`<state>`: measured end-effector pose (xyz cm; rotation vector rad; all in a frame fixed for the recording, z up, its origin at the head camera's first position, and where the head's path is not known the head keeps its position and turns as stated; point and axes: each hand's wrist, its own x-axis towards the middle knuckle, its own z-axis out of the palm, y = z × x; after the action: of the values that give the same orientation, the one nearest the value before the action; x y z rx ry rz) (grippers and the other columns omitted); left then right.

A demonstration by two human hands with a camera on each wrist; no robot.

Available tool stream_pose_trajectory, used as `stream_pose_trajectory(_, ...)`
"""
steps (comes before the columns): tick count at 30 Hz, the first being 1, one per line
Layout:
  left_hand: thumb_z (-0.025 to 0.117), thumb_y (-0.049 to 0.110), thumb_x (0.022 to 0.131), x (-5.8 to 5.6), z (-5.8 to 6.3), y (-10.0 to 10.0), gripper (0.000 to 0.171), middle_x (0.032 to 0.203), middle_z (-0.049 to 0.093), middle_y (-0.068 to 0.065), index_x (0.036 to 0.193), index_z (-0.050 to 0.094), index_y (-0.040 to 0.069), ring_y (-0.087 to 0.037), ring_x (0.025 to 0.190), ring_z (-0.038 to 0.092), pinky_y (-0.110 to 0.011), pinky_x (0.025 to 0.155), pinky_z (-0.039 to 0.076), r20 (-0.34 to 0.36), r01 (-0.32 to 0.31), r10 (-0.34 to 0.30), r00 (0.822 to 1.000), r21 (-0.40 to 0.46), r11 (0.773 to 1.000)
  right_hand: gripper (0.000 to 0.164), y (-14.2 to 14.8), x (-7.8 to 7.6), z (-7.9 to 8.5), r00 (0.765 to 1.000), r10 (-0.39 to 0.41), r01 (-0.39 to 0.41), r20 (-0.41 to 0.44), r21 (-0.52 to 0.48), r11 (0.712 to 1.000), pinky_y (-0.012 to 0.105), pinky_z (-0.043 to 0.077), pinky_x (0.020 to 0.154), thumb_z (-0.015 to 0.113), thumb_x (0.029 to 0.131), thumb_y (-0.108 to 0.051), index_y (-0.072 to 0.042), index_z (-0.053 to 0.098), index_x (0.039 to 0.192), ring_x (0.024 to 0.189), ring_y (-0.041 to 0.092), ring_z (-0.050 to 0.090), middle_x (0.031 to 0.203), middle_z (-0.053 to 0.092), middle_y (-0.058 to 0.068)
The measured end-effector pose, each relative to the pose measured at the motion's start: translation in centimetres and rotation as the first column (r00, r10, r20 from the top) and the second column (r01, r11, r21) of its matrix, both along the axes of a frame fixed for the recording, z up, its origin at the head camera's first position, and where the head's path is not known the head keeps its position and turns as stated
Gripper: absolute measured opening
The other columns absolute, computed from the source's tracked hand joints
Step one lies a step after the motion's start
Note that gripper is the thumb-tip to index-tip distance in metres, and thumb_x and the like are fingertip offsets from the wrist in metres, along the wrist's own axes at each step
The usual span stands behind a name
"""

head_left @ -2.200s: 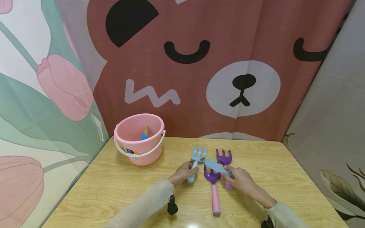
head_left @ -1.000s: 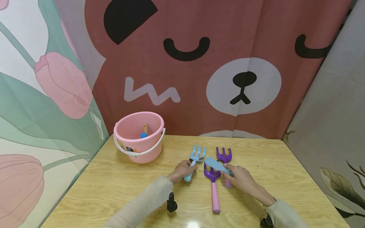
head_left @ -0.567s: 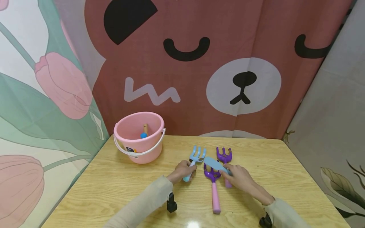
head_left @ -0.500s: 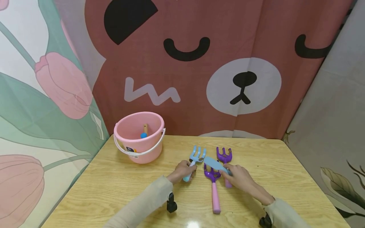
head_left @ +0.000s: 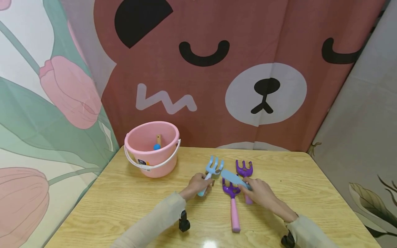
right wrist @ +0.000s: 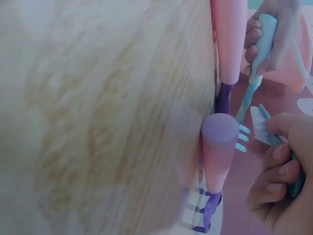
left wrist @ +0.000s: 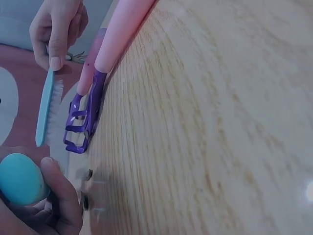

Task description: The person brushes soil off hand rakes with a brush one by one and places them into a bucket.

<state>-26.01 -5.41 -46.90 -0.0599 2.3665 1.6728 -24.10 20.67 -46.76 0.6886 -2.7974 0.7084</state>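
Light-blue fork [head_left: 212, 169]: since half a second ago it has been shifted slightly, its tines raised; it is held near the centre of the frame.
Left hand [head_left: 197, 185]: its fingers are curled round the fork's handle, whose butt is left exposed.
Blue brush [head_left: 232, 177]: held just right of the fork, its pale bristles turned toward the desk [head_left: 297, 193].
Right hand [head_left: 262, 193]: its handle is grasped by curled fingers.
Handling: both tools are judged light and stiff, probably plastic; the smooth handles may be slippery and are best taken at their thick part. The bristles should be soft; the fork's thin tines are likely weakest.
Brown marks: seen near the tines' base.
Front purple fork [head_left: 235, 214] and rear purple fork [head_left: 244, 169]: laid right of centre, partly covered.
Pink bucket [head_left: 159, 158]: stood upright at left of centre; a blue-ended, wooden-handled tool [head_left: 157, 147] is contained.
Bucket label [head_left: 142, 162]: dark and yellow; its writing cannot be read.
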Motion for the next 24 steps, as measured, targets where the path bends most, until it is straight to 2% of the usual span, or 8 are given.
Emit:
stream_pose_trajectory(4, 0.065, 0.018, 0.094, 0.3, 0.2, -0.2, 0.017, 0.071, 0.066, -0.016, 0.089, 0.060, 0.003, -0.010, 0.043, 0.048, -0.020, 0.040, 0.041, -0.024, -0.009, 0.008, 1.000, -0.010, 1.000, 0.030, -0.2, 0.0, 0.2, 1.000, 0.000, 0.000, 0.029, -0.007, 1.000, 0.018, 0.023, 0.042, 0.067, 0.095, -0.025, 0.001, 0.066, 0.109, 0.045, 0.000, 0.027, 0.057, 0.035, -0.011)
stream_pose_trajectory(13, 0.062, 0.018, 0.097, 0.9, 0.2, -0.9, 0.017, 0.070, 0.065, -0.018, 0.093, 0.059, 0.002, -0.012, 0.043, 0.046, -0.022, 0.039, 0.041, -0.047, 0.032, -0.032, 0.998, 0.012, 0.999, 0.028, -0.8, 0.1, 0.5, 0.999, -0.002, 0.003, 0.054, -0.023, 1.000, 0.018, 0.024, 0.040, 0.067, 0.095, -0.025, 0.000, 0.067, 0.109, 0.044, 0.000, 0.026, 0.054, 0.036, -0.012)
stream_pose_trajectory(17, 0.060, 0.016, 0.098, 1.1, 0.1, -1.3, 0.015, 0.071, 0.065, -0.019, 0.093, 0.058, 0.002, -0.011, 0.044, 0.046, -0.021, 0.039, 0.040, -0.057, 0.040, -0.039, 0.998, 0.019, 0.999, 0.027, -1.2, 0.0, 0.5, 0.999, 0.010, -0.008, 0.048, -0.034, 0.999, 0.018, 0.025, 0.040, 0.068, 0.095, -0.025, -0.001, 0.067, 0.106, 0.043, 0.000, 0.028, 0.054, 0.038, -0.013)
stream_pose_trajectory(24, 0.059, 0.014, 0.098, 1.8, 0.8, -1.9, 0.015, 0.074, 0.064, -0.024, 0.092, 0.056, 0.001, -0.012, 0.044, 0.047, -0.021, 0.038, 0.041, -0.078, 0.071, -0.071, 0.994, -0.002, 0.997, 0.019, -1.8, -0.1, 1.0, 0.999, 0.048, -0.047, 0.021, -0.067, 0.997, 0.018, 0.028, 0.039, 0.066, 0.096, -0.027, -0.007, 0.064, 0.098, 0.043, -0.001, 0.031, 0.056, 0.039, -0.013)
